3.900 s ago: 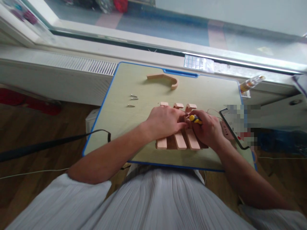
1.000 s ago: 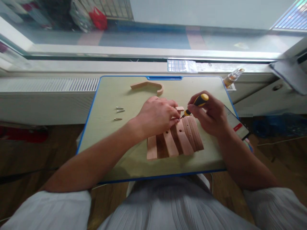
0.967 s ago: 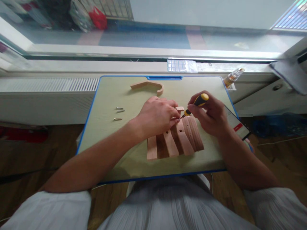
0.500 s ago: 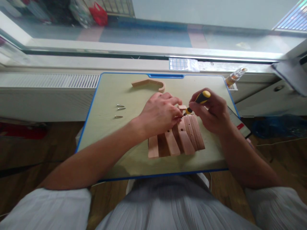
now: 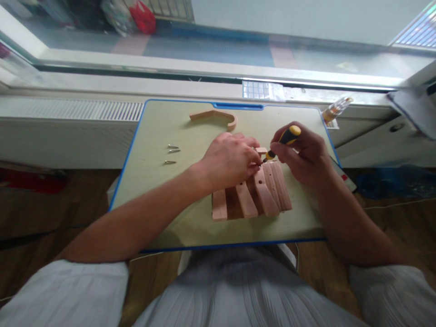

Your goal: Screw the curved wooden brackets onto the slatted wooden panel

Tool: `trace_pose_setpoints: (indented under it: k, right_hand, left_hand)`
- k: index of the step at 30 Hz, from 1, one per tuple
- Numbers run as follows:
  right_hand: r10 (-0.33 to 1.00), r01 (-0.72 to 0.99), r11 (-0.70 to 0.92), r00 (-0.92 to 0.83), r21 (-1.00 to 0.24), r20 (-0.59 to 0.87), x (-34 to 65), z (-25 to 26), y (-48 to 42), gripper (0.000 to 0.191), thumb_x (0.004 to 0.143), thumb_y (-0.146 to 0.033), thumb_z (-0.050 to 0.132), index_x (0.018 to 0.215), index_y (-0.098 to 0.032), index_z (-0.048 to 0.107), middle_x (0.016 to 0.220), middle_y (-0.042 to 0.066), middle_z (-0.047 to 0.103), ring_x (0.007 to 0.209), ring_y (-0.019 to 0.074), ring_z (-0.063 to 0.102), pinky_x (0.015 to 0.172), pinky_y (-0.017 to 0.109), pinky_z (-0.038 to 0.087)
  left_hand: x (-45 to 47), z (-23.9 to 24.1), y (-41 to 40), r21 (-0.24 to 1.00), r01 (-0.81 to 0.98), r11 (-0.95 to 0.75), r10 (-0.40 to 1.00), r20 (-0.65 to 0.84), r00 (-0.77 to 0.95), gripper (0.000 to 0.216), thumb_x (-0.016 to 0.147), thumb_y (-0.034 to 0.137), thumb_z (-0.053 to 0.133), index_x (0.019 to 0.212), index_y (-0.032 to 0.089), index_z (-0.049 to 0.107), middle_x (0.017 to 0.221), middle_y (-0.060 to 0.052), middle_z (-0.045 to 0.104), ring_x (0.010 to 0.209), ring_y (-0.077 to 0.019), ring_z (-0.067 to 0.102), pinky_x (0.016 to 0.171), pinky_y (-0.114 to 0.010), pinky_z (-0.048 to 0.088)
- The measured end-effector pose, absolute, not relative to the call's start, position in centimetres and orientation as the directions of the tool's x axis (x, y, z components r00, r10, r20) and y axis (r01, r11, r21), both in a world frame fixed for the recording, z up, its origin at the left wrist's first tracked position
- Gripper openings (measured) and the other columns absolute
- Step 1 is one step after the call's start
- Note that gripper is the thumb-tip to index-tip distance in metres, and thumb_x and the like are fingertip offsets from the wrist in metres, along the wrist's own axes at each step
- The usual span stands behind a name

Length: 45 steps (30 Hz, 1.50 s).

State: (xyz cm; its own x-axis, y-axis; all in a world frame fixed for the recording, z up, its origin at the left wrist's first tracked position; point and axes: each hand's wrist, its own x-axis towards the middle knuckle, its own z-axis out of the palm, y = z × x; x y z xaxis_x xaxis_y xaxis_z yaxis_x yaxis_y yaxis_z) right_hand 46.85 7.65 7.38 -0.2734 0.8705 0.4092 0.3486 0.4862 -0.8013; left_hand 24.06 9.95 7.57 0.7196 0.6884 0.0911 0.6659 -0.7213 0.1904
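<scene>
Our right hand (image 5: 306,159) wraps closed round a yellow-and-black screwdriver (image 5: 292,132), tip down at the slatted tan wooden assembly (image 5: 266,197), where our left hand (image 5: 231,159) bunches its fingers, though we can't tell what they pinch. This looks like screw-driving to us, calling for a steady, well-aligned tip. The assembly sits toward our near edge of the pale-green, blue-rimmed table (image 5: 190,141), with open surface leftward to three silver metal screws (image 5: 174,151).

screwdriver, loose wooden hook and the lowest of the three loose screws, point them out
Screwdriver (image 5: 289,136), head view, black part of the handle.
Loose wooden hook (image 5: 215,112), head view, bend near its middle.
Lowest loose screw (image 5: 170,162), head view, middle of its shank.
</scene>
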Motion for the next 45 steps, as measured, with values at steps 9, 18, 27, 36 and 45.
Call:
trace_pose_setpoints:
  k: [9,18,27,36,45]
  right_hand:
    - [0.866,0.368,0.496,-0.275,-0.786,0.418,47.3,6.9,7.4,0.007,0.103,-0.022,0.075,0.1,-0.027,0.072,0.082,-0.004,0.068,0.068,0.0133,0.058,0.064,0.033,0.047]
    - [0.881,0.512,0.452,-0.384,-0.73,0.277,47.6,10.3,8.0,0.011,0.092,-0.031,0.086,0.1,-0.027,0.079,0.094,0.001,0.08,0.078,0.0197,0.074,0.067,0.035,0.058]
    - [0.816,0.688,0.576,-0.514,-0.442,0.263,46.7,13.3,8.5,0.014,0.081,-0.023,0.086,0.085,-0.027,0.073,0.075,-0.001,0.069,0.069,0.0195,0.061,0.069,0.037,0.038]
    - [0.816,0.665,0.577,-0.493,-0.474,0.303,46.9,13.1,8.5,0.019,0.077,-0.021,0.089,0.084,-0.029,0.073,0.069,-0.003,0.064,0.064,0.0177,0.051,0.066,0.035,0.03]
    - [0.783,0.693,0.622,-0.55,-0.365,0.29,47.0,13.1,9.1,0.015,0.081,-0.024,0.084,0.084,-0.027,0.07,0.07,-0.001,0.065,0.062,0.0168,0.051,0.06,0.034,0.03]
  left_hand:
    - [24.3,7.6,9.7,0.22,0.682,-0.697,0.711,0.095,0.697,0.023,0.107,0.041,0.068,0.107,0.039,0.091,0.141,0.006,0.082,0.12,-0.025,0.073,0.098,-0.043,0.047]
    - [24.3,7.7,9.7,0.252,0.683,-0.686,0.72,0.094,0.688,0.022,0.104,0.038,0.069,0.104,0.036,0.092,0.138,0.004,0.083,0.113,-0.0231,0.077,0.094,-0.04,0.049]
    - [24.4,7.6,9.4,0.246,0.702,-0.669,0.738,0.101,0.667,0.024,0.105,0.04,0.069,0.102,0.036,0.092,0.134,0.003,0.085,0.106,-0.0215,0.077,0.087,-0.038,0.05]
    - [24.4,7.4,9.4,0.263,0.707,-0.656,0.749,0.111,0.654,0.022,0.102,0.037,0.07,0.102,0.038,0.092,0.14,0.005,0.083,0.109,-0.0218,0.078,0.09,-0.039,0.051]
    - [24.6,7.3,9.3,0.232,0.712,-0.663,0.745,0.118,0.656,0.022,0.101,0.036,0.07,0.105,0.037,0.091,0.137,0.005,0.084,0.107,-0.0232,0.077,0.092,-0.041,0.052]
